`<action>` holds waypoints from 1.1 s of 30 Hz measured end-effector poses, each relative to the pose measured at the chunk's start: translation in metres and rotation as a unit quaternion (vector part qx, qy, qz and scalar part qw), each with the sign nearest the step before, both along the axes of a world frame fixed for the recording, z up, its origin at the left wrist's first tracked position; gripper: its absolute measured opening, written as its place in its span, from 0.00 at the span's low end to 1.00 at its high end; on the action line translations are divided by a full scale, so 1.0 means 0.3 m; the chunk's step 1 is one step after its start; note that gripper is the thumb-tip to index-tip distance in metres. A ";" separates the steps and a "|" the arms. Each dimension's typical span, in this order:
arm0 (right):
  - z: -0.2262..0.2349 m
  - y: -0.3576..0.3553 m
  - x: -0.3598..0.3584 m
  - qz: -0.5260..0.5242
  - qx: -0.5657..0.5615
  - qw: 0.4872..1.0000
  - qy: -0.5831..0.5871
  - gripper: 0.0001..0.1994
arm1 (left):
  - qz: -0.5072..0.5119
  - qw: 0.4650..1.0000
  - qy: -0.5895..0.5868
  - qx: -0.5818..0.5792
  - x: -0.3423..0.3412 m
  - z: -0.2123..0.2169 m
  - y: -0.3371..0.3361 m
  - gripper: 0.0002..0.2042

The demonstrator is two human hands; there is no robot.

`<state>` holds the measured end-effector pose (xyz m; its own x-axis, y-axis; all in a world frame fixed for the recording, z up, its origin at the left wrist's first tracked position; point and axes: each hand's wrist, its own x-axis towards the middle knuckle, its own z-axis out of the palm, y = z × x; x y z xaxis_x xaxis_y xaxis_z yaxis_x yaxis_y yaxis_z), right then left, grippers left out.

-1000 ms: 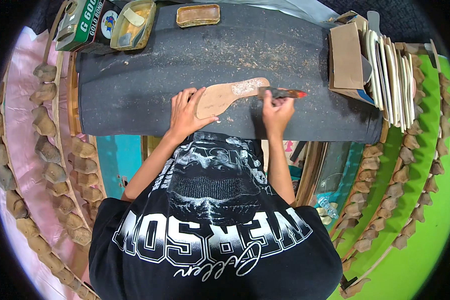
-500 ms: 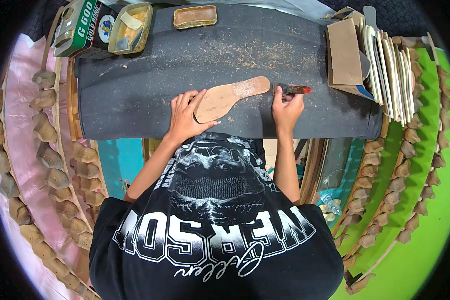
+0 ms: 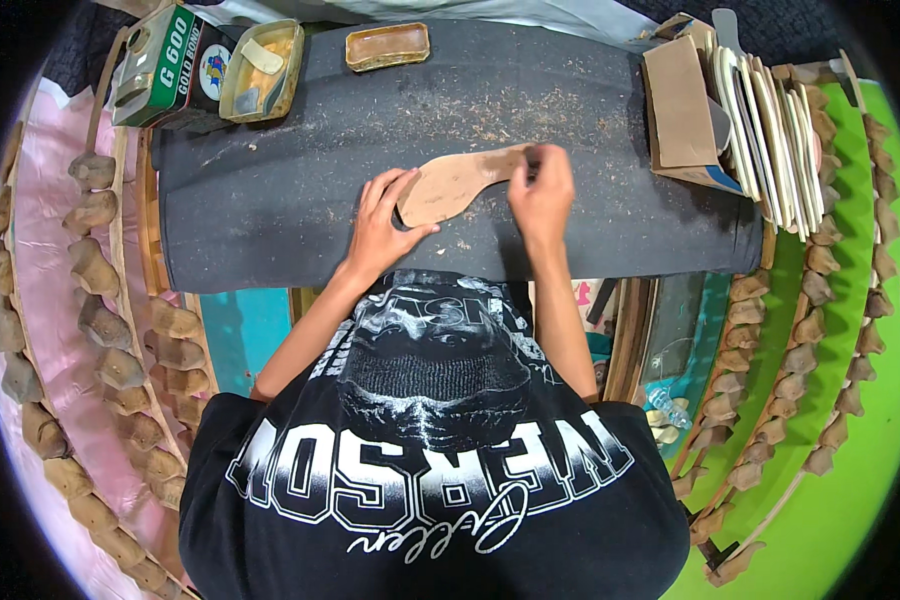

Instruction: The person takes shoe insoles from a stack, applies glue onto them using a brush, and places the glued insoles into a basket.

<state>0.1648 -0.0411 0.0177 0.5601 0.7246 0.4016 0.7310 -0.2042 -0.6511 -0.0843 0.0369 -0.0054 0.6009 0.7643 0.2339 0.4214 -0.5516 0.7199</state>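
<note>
Insole [image 3: 455, 182] lies flat on the dark mat [image 3: 270, 200]; left hand [image 3: 380, 225] presses spread on its heel to steady it, right hand [image 3: 542, 195] pinches its toe end.

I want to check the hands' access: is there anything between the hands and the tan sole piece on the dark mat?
Nothing visible. The left hand lies on the heel end of the sole piece, and the right hand touches its narrow end.

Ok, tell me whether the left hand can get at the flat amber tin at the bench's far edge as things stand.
Probably yes. The left hand rests on the shoe insole, and only bare dark mat lies between it and the amber tin; it must let go of the insole first.
</note>
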 end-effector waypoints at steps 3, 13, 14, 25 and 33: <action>0.004 0.062 -0.103 0.107 -0.019 0.991 -0.081 0.11 | 0.005 1.000 -0.008 -0.023 0.047 -0.005 0.020 0.47; -0.043 0.111 -0.041 0.019 0.001 1.000 0.013 0.11 | 0.029 0.999 -0.013 0.010 0.043 -0.036 0.015 0.49; -0.027 0.119 -0.018 0.000 0.031 0.998 -0.056 0.11 | 0.032 0.999 -0.012 0.008 0.044 -0.036 0.017 0.49; -0.012 0.195 -0.248 0.205 0.024 0.972 0.115 0.12 | 0.059 0.997 -0.054 -0.021 0.040 -0.045 0.024 0.53; 0.152 0.577 -0.068 0.174 0.108 0.963 0.173 0.11 | 0.028 0.994 -0.073 -0.082 0.002 -0.009 0.066 0.60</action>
